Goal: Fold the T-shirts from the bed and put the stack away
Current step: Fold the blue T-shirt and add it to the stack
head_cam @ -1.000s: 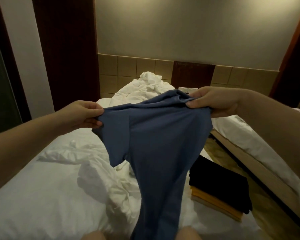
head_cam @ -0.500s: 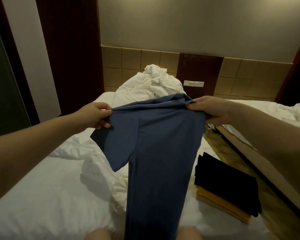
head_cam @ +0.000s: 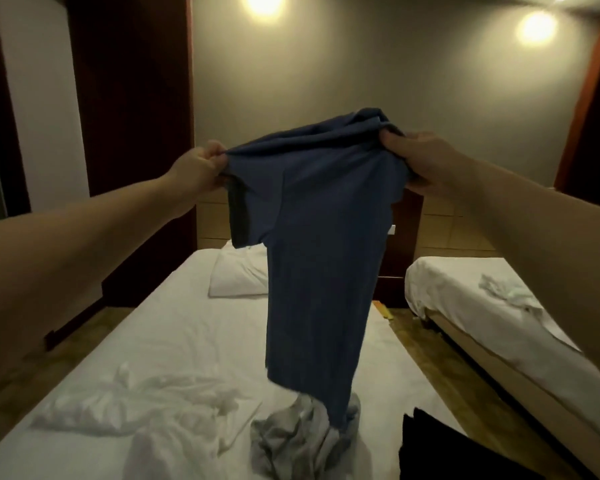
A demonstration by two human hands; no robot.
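Left hand (head_cam: 201,168) and right hand (head_cam: 420,164) pinch the blue T-shirt (head_cam: 319,244) (hem near grey garment (head_cam: 291,441)) above the bed (head_cam: 194,334)

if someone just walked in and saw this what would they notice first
A blue T-shirt hangs at the centre, gripped at its shoulders by the left hand and the right hand. Below it a crumpled grey garment lies on the white bed, with a black pile at the lower right. Two lights glow at the top.
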